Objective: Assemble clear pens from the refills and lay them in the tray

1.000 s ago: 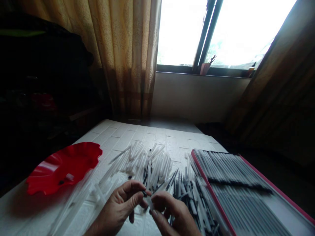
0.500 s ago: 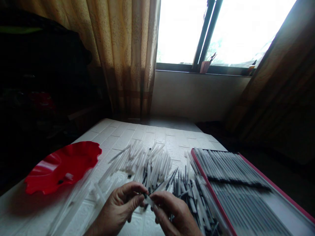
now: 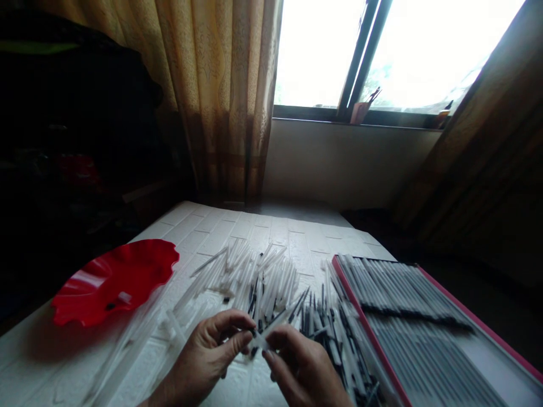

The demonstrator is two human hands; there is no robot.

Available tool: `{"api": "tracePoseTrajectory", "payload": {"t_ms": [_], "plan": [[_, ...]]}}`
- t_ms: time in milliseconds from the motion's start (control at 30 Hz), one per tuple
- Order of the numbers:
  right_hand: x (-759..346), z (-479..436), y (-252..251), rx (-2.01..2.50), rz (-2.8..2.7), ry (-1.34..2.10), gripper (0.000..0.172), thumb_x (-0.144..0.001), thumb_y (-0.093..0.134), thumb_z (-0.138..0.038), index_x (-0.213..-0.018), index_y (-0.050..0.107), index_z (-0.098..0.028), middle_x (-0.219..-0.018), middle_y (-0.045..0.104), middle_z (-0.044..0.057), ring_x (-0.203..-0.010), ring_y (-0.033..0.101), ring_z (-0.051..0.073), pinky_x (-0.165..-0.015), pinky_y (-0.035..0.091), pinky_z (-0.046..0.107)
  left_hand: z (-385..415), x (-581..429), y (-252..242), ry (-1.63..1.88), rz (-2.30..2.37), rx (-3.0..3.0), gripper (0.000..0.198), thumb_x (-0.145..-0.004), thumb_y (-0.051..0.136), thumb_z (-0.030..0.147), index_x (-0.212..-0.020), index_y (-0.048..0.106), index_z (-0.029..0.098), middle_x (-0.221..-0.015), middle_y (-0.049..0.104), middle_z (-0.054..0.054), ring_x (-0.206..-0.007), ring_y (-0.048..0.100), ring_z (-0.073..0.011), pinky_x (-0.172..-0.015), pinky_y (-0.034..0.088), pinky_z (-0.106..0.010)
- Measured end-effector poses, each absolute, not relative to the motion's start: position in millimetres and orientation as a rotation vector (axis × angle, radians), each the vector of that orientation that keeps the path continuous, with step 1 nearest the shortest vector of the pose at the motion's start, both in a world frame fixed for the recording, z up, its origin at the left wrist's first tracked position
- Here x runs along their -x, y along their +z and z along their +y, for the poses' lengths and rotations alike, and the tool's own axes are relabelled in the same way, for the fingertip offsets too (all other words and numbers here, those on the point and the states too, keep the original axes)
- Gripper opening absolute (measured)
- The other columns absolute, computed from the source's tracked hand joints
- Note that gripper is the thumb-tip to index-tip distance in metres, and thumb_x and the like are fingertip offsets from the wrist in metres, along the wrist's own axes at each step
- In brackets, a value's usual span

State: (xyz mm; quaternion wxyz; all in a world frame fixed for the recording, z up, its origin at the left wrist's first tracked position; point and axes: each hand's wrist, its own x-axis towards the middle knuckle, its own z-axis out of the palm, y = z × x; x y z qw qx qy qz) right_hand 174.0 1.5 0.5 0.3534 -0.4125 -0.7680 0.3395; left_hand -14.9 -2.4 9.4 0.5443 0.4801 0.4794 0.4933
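L hand (image 3: 206, 351) & R hand (image 3: 306, 362) meet low in the frame, approx. 6 o'clock, over the white brick-pattern tabletop (image 3: 316, 243). Btwn them: a small clear pc (image 3: 259, 341) w/ a dark end, running from L fingertips at its 10 o'clock to R fingertips at its 4 o'clock. L thumb & index are pinched on the dark end. R thumb & index sit a bit apart at the other end; too blurred to tell if they press on it.

Vs. 0.5 s ago: R thumb & index were closer tog. on the pc, now more spread. L pinch abt same. Whole view has slid a little to 3 o'clock & slightly up, so the head moved.

Same layout as before otherwise: red dish (image 3: 139, 263) at 10 o'clock of the hands, w/ a small white pc (image 3: 124, 297) & small black pc (image 3: 111, 306) in it; clear tubes (image 3: 278, 282) heaped at 12; long tubes (image 3: 127, 339) at 9; dark rods (image 3: 311, 319) at 2, just beside R hand; red-edged tray (image 3: 365, 328) at 3, w/ its rows of grey rods (image 3: 424, 350) unchanged.
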Motion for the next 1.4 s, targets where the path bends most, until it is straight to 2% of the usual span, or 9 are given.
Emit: {"api": "tracePoseTrajectory", "payload": {"t_ms": [200,300,433,667,800,967,1133,1267,1400], "plan": [[-172.2,1.6,-5.3,1.007,-1.956,0.884,0.029,-0.094,0.041,-0.038,-0.1,0.062,-0.019,-0.08,0.068,0.005,-0.056,0.063,0.012,-0.055,0.047,0.021,-0.8,17.6,1.2,1.158,1.172,-1.156,0.045,-0.065,0.078,0.056,-0.086,0.074,0.018,-0.063,0.065,-0.001,-0.051,0.053,-0.0111,-0.033,0.031,-0.013],[-172.0,2.4,-1.3,1.063,-1.936,0.862,0.021,-0.085,0.055,-0.033,-0.101,0.061,-0.019,-0.082,0.069,0.005,-0.061,0.062,0.013,-0.056,0.047,0.021,-0.7,16.0,7.1,1.162,1.16,-1.153,0.042,-0.065,0.078,0.055,-0.085,0.074,0.019,-0.061,0.065,0.0,-0.05,0.052,-0.0102,-0.034,0.031,-0.013],[-173.6,3.5,0.4,1.116,-1.974,0.853,0.006,-0.08,0.058,-0.025,-0.082,0.058,-0.02,-0.072,0.065,0.001,-0.061,0.06,0.013,-0.054,0.045,0.02,-0.5,14.2,14.4,1.191,1.144,-1.152,0.04,-0.062,0.081,0.054,-0.079,0.075,0.019,-0.057,0.064,0.001,-0.043,0.044,-0.0068,-0.033,0.029,-0.013],[-172.9,3.8,-4.4,1.013,-1.968,0.851,0.027,-0.092,0.043,-0.034,-0.093,0.065,-0.019,-0.077,0.067,0.006,-0.063,0.062,0.015,-0.053,0.045,0.021,-0.2,17.9,7.9,1.139,1.179,-1.154,0.047,-0.061,0.079,0.059,-0.084,0.074,0.018,-0.058,0.064,0.001,-0.044,0.045,-0.0074,-0.035,0.031,-0.013],[-172.1,3.5,0.5,1.079,-1.928,0.856,0.022,-0.082,0.056,-0.028,-0.101,0.063,-0.019,-0.083,0.068,0.005,-0.067,0.062,0.015,-0.058,0.047,0.022,0.0,17.6,9.8,1.132,1.18,-1.161,0.049,-0.062,0.078,0.061,-0.084,0.073,0.017,-0.057,0.063,0.001,-0.042,0.041,-0.006,-0.035,0.031,-0.014],[-173.6,4.7,-0.8,1.107,-1.969,0.846,0.005,-0.081,0.058,-0.025,-0.081,0.058,-0.02,-0.07,0.063,0.0,-0.062,0.058,0.013,-0.057,0.045,0.02,1.3,18.1,6.7,1.142,1.176,-1.138,0.051,-0.06,0.077,0.063,-0.083,0.073,0.017,-0.057,0.063,0.001,-0.038,0.037,-0.004,-0.034,0.029,-0.014],[-173.5,5.2,-8.5,1.011,-1.983,0.863,0.027,-0.094,0.042,-0.036,-0.093,0.063,-0.019,-0.074,0.066,0.004,-0.059,0.062,0.013,-0.055,0.046,0.021,2.5,19.8,0.1,1.144,1.17,-1.155,0.048,-0.062,0.077,0.06,-0.086,0.074,0.018,-0.059,0.065,0.0,-0.04,0.041,-0.006,-0.034,0.031,-0.014],[-172.8,5.0,-7.2,1.031,-1.963,0.867,0.026,-0.09,0.048,-0.033,-0.108,0.061,-0.02,-0.083,0.068,0.005,-0.06,0.062,0.013,-0.057,0.048,0.021,2.8,18.8,5.6,1.131,1.172,-1.151,0.051,-0.06,0.077,0.062,-0.084,0.073,0.017,-0.057,0.064,0.001,-0.038,0.04,-0.005,-0.034,0.031,-0.014],[-174.4,6.2,-5.1,1.104,-1.981,0.882,0.012,-0.08,0.06,-0.028,-0.088,0.057,-0.02,-0.075,0.064,0.002,-0.063,0.06,0.014,-0.058,0.046,0.021,2.0,17.8,11.6,1.115,1.177,-1.156,0.054,-0.059,0.077,0.064,-0.083,0.072,0.016,-0.056,0.063,0.001,-0.038,0.04,-0.0048,-0.034,0.032,-0.014]]}}
